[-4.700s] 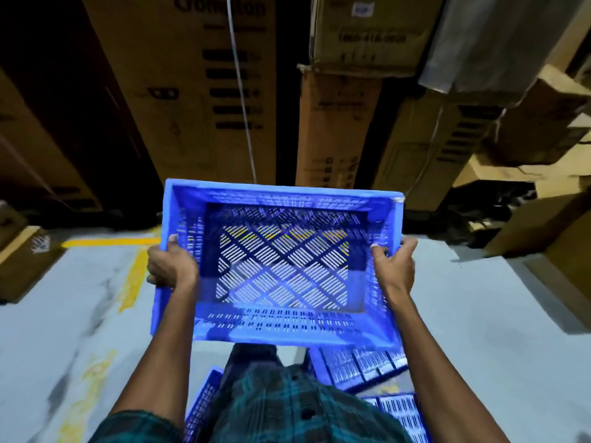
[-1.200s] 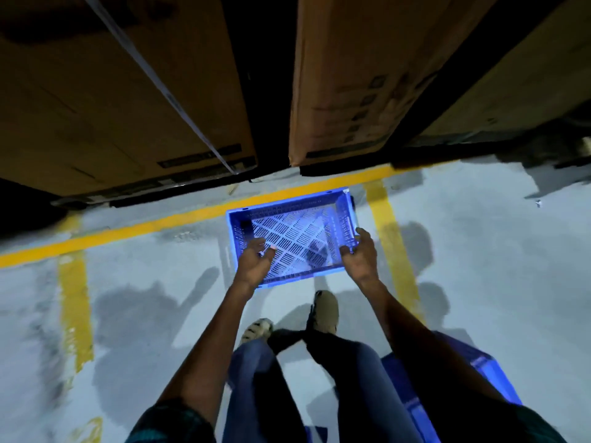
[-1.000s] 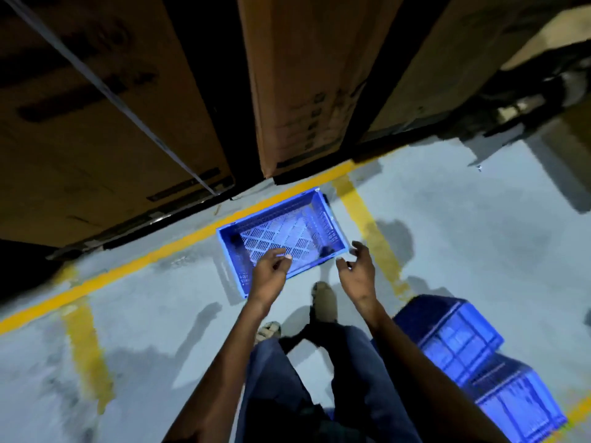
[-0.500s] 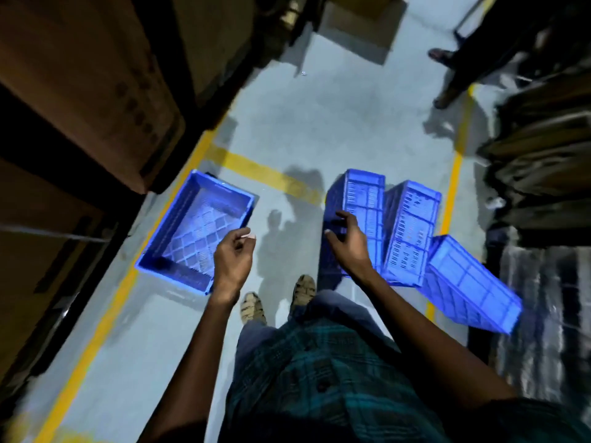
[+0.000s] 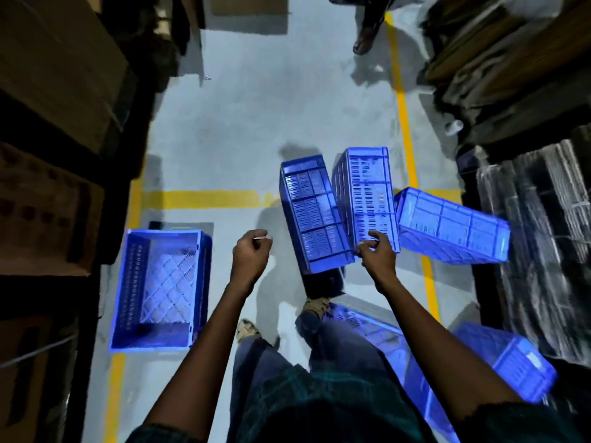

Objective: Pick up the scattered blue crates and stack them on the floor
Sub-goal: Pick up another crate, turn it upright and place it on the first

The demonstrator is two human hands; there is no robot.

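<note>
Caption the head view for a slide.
Right hand reaches toward tipped blue crates; left hand empty; one upright crate sits on the floor.

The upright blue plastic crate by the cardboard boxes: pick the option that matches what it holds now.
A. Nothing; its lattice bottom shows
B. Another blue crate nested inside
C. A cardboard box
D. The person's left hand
A: the upright blue plastic crate stands open side up on the grey floor, its bare lattice bottom in full view, while the left hand hangs apart from it, loosely curled and holding nothing.
</note>
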